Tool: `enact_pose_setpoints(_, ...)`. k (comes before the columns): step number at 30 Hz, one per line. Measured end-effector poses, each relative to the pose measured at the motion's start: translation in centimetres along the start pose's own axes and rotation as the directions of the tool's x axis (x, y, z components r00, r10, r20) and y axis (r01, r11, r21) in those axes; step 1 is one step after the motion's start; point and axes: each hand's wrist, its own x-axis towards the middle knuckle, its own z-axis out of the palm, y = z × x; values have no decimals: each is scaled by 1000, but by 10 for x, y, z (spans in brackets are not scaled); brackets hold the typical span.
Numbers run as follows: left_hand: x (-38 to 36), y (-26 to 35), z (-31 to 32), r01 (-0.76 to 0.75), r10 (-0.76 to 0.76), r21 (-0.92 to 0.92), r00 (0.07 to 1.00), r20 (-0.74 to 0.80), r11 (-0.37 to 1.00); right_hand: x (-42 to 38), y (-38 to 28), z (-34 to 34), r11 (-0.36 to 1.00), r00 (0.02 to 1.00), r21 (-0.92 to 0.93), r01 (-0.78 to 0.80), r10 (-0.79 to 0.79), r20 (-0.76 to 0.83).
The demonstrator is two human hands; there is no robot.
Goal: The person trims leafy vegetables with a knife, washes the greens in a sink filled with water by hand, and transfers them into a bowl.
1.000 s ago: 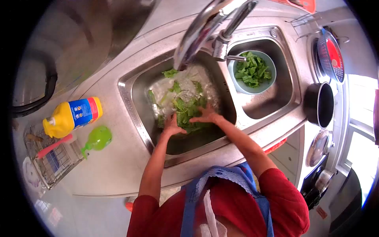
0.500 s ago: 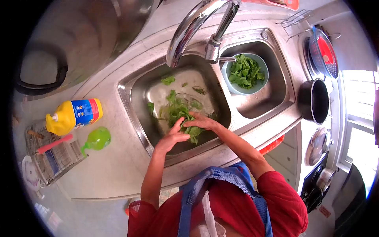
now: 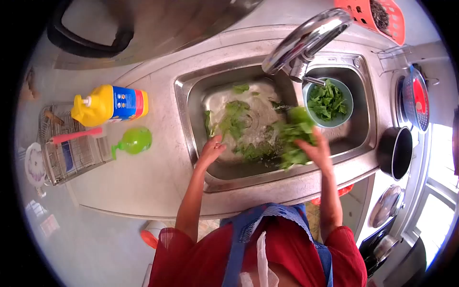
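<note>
Down in the left basin of the steel double sink [image 3: 184, 119], the person's right hand [image 3: 316, 152] has its fingers clamped on a bunch of wet leafy greens [image 3: 295, 136], lifted over the divider at about two o'clock from the basin's middle, with the leaves hanging above the hand. At nine o'clock from that bunch, the left hand [image 3: 211, 149] rests at the basin's near left side, fingers loosely apart and holding nothing, just beside loose greens [image 3: 235, 119] scattered on the wet basin floor. A chrome tap [image 3: 306, 38] arches over the divider at twelve o'clock. Beyond it, in the right basin, a pale green bowl [image 3: 348, 103] holds more picked greens. On the worktop [image 3: 143, 186] at nine o'clock from the sink lie a yellow detergent bottle [image 3: 107, 105] on its side and a green scrubber [image 3: 134, 141], with a wire rack [image 3: 71, 162] further left. A dark pot [image 3: 396, 152] stands at three o'clock, and an orange basket [image 3: 375, 16] at one o'clock.
</note>
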Motion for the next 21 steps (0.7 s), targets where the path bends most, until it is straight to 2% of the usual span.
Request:
enact_pose_setpoints(1, 5, -2, 0, -39, 44, 84, 997, -59, 996, -4, 3, -24, 995, 993, -94, -45, 35, -109)
enact_pose_setpoints(3, 29, -8, -3, 2, 3, 138, 999, -33, 990, 0, -25, -55, 991, 957, 127, -31, 67, -284)
enact_pose_setpoints(4, 46, -14, -3, -64, 82, 218, 994, -77, 974, 14, -19, -67, 981, 908, -195, 17, -97, -407)
enact_pose_setpoints(5, 58, -16, -5, -125, 165, 302, 980, -111, 945, 30, -11, -82, 867, 836, -497, 18, -286, -469)
enact_pose_setpoints(6, 67, -14, -7, -123, 164, 303, 980, -112, 945, 46, 15, -92, 818, 841, -575, 7, -316, -439)
enact_pose_setpoints(7, 75, -10, -7, -59, 132, 383, 977, -166, 922, 60, 51, -97, 762, 846, -648, -4, -343, -408)
enact_pose_setpoints(8, 82, -7, -6, 7, 106, 457, 970, -221, 890, 71, 76, -104, 709, 906, -704, 43, -324, -272)
enact_pose_setpoints(9, 85, -2, -5, 5, 107, 458, 970, -218, 889, 75, 105, -112, 670, 969, -742, -14, -174, -175)
enact_pose_setpoints(11, 91, 6, -7, 101, 76, 587, 960, -270, 803, 70, 97, -111, 575, 982, -817, -47, -125, -144)
enact_pose_setpoints(12, 92, 4, -7, 103, 71, 593, 963, -262, 799, 69, 82, -105, 579, 983, -813, -54, -113, -146)
enact_pose_setpoints(14, 104, 2, -2, 96, 87, 576, 955, -282, 812, 69, 47, -89, 883, 971, -468, -32, -84, -225)
enact_pose_setpoints(15, 112, 0, 2, 89, 94, 571, 954, -284, 816, 67, 26, -71, 916, 959, -387, 103, -195, -206)
enact_pose_setpoints(16, 120, -7, 6, 29, 146, 534, 948, -282, 845, 67, 11, -51, 960, 970, -261, 101, -153, -188)
enact_pose_setpoints(17, 128, -11, 9, -32, 198, 496, 938, -286, 868, 69, -1, -29, 978, 987, -206, 27, -58, -149)
enact_pose_setpoints(18, 136, -9, 12, -65, 196, 452, 949, -248, 890, 75, -9, -4, 990, 994, -113, 86, -94, -64)
enact_pose_setpoints(19, 141, -5, 19, -72, 200, 457, 950, -238, 886, 86, 13, 18, 980, 990, -146, 133, -124, 66)
enact_pose_setpoints(21, 144, 8, 42, -78, 226, 545, 951, -211, 835, 112, 55, 73, 826, 989, -545, 145, -130, 67)
